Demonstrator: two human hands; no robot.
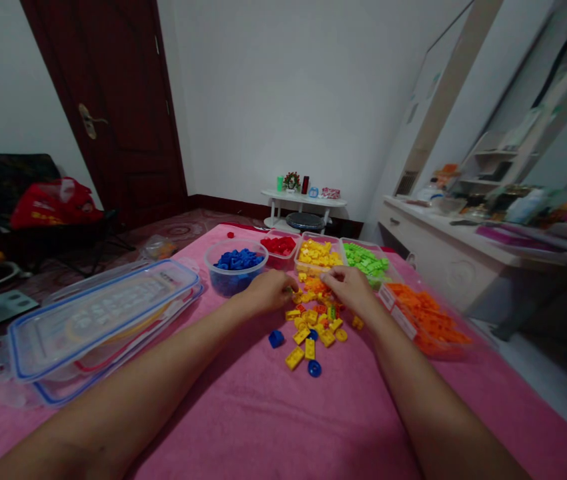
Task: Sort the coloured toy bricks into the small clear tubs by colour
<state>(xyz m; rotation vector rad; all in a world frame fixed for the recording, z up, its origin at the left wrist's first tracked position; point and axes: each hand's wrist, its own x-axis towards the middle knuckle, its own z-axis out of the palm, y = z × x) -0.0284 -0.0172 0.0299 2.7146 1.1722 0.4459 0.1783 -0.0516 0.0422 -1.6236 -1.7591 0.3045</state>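
Observation:
A mixed heap of small toy building bricks [311,318], mostly yellow with some orange, blue and green, lies on a pink cloth [263,427]. At the left side of its far end is my left hand [272,291], its fingers curled inward; what they hold, if anything, is too small to make out. Opposite it, my right hand [352,285] has its fingertips together over orange bricks [316,287], and whatever is between them is hidden. Nearer me are a blue brick [276,339] and a blue round piece [314,368].
Beyond my hands stand containers of blue bricks [238,260], red bricks [279,247], yellow bricks [319,253] and green bricks [365,260]. A box of orange bricks [428,317] is at right. Stacked clear lids [108,313] lie at left. A white dresser [433,247] stands further right.

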